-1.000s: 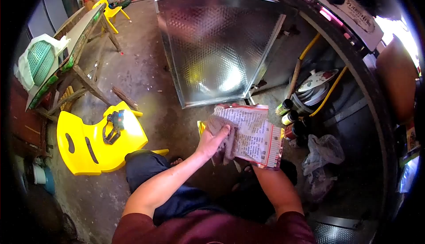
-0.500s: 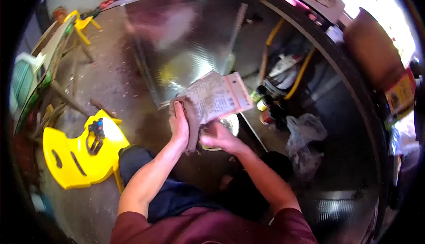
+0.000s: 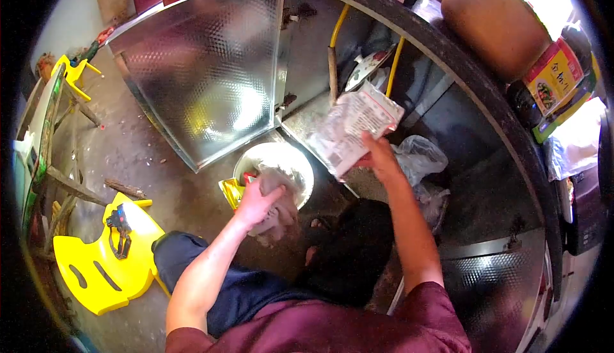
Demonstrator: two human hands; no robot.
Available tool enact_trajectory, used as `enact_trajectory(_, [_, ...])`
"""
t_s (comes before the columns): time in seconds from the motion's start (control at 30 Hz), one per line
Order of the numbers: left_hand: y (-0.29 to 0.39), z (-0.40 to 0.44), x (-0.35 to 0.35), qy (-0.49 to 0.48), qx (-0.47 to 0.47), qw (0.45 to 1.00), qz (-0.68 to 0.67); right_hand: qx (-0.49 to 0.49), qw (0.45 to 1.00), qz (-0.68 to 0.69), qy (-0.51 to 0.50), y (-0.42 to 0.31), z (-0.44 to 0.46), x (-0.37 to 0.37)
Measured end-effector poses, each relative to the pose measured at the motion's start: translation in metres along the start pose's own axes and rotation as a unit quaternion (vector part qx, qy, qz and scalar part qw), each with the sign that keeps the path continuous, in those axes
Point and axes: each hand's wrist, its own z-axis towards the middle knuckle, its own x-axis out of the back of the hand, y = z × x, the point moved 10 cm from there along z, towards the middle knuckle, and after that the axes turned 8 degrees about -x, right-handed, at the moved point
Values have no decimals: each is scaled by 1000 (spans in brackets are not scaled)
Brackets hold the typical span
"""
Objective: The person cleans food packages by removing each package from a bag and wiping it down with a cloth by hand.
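Observation:
My left hand (image 3: pixel 256 200) is closed on a greyish-brown cloth (image 3: pixel 276 207), which hangs in front of a round metal basin (image 3: pixel 295 161) on the floor. A yellow packet (image 3: pixel 230 193) shows at the basin's left rim, with something red beside it. Out to the right, my right hand (image 3: pixel 382 156) grips a clear plastic packet with printed text (image 3: pixel 355 126) by its lower right edge. The packet is tilted above the cabinet opening. What it contains is hard to make out.
An open metal cabinet door (image 3: pixel 211 78) stands ahead to the left. Crumpled plastic bags (image 3: pixel 419 160) lie to the right. A yellow plastic chair (image 3: pixel 105 260) holding a black device (image 3: pixel 119 228) stands at my left. A large brown pot (image 3: pixel 492 23) sits on the counter.
My hands have moved apart. The right carried the packet away to the right, while the left lowered with the cloth. More of the basin now shows, and the view has shifted.

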Motion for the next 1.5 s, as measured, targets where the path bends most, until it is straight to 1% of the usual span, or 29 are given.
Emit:
enact_trajectory(0.07, [-2, 3, 21, 50, 36, 998, -11, 8, 985, -84, 151, 18, -9, 60])
enact_trajectory(0.1, [-2, 2, 31, 71, 64, 995, -18, -16, 977, -106, 183, 39, -10, 90])
enact_trajectory(0.13, [7, 1, 44, 100, 60, 993, 32, -40, 967, -128, 215, 66, -10, 124])
enact_trajectory(0.17, [8, 3, 50, 111, 36, 993, 12, 18, 971, -87, 223, 98, -5, 166])
enact_trajectory(0.2, [10, 2, 57, 125, 13, 992, -6, -36, 960, -53, 271, 119, -21, 185])
enact_trajectory(0.27, [10, -3, 73, 159, 32, 987, -18, -132, 920, 33, 367, 163, -62, 221])
enact_trajectory(0.3, [13, -5, 83, 178, 40, 983, -21, -160, 909, 52, 381, 189, -74, 239])
enact_trajectory(0.4, [32, -7, 113, 260, 25, 961, -88, -164, 933, 52, 316, 258, -86, 282])
enact_trajectory(0.43, [30, -6, 124, 283, 29, 951, -120, -160, 938, 55, 303, 255, -89, 275])
enact_trajectory(0.47, [27, -7, 130, 281, 52, 942, -177, -155, 931, 97, 316, 252, -85, 272])
enact_trajectory(0.53, [34, -11, 143, 283, 70, 936, -198, -153, 918, 134, 339, 241, -78, 259])
enact_trajectory(0.57, [35, -11, 152, 288, 63, 936, -193, -155, 915, 131, 348, 239, -73, 259])
enact_trajectory(0.63, [41, -12, 162, 280, 61, 936, -205, -163, 922, 94, 340, 240, -66, 259])
enact_trajectory(0.8, [59, -15, 178, 280, 50, 932, -224, -189, 948, -92, 239, 254, -51, 263])
enact_trajectory(0.9, [56, -20, 184, 299, 66, 924, -231, -225, 935, -106, 252, 250, -54, 257])
enact_trajectory(0.93, [54, -21, 186, 305, 70, 921, -231, -249, 944, 15, 215, 253, -59, 234])
enact_trajectory(0.97, [53, -22, 188, 305, 69, 921, -232, -268, 938, 135, 175, 248, -67, 197])
enact_trajectory(1.0, [51, -22, 189, 305, 67, 921, -233, -283, 915, 253, 134, 244, -67, 167])
enact_trajectory(1.1, [50, -23, 188, 302, 66, 920, -242, -352, 920, 118, 127, 239, -42, 151])
enact_trajectory(1.17, [59, -23, 185, 298, 71, 918, -254, -326, 938, 105, 57, 230, -8, 148])
enact_trajectory(1.2, [62, -23, 182, 290, 72, 918, -260, -308, 948, 60, 58, 217, 1, 144])
enact_trajectory(1.23, [65, -23, 179, 281, 74, 919, -266, -290, 955, 13, 60, 202, 10, 138])
enact_trajectory(1.3, [65, -20, 177, 272, 72, 920, -273, -232, 950, -162, 132, 127, 5, 106])
enact_trajectory(1.4, [60, -20, 181, 278, 63, 923, -259, -101, 948, -296, 60, 171, 61, 166])
enact_trajectory(1.5, [61, -19, 182, 270, 63, 932, -232, -141, 912, -379, 63, 195, 46, 160])
